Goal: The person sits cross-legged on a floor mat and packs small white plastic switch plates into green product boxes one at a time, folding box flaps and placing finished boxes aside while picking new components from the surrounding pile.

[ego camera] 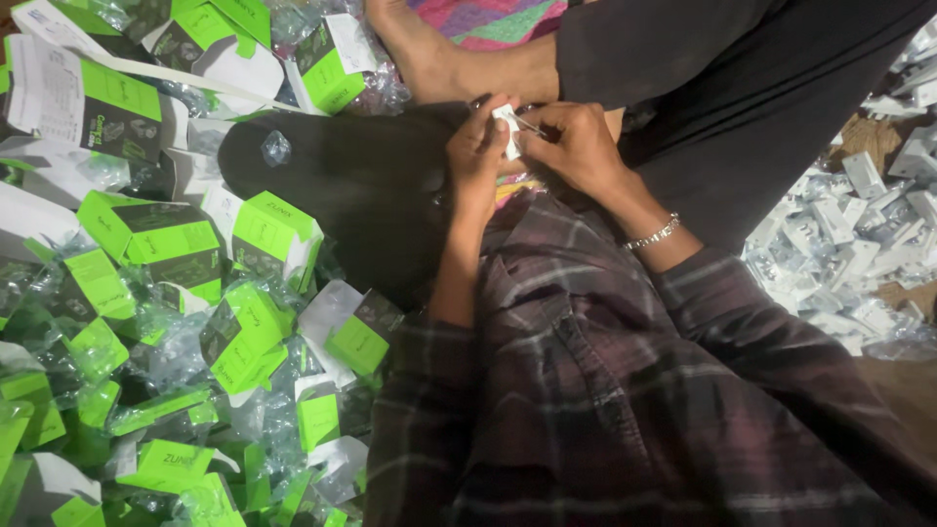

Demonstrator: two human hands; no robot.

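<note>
Two hands meet over the person's lap, and both pinch one small white plastic part (508, 130) between their fingertips. The left hand (475, 156) grips its left side, and the right hand (576, 146) grips its right side. Many green boxes (264, 229) lie to the left, and a heap of white parts (859, 254) lies to the right.

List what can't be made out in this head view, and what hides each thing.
- Small white piece: mostly covered by the fingers of the left hand and right hand; its shape and each grip on it are unclear.
- Bare foot: toes cut off by the top edge.
- Pile of white parts: too small and blurred to identify, cut by the right edge.
- Green and white boxes: contents hidden.
</note>
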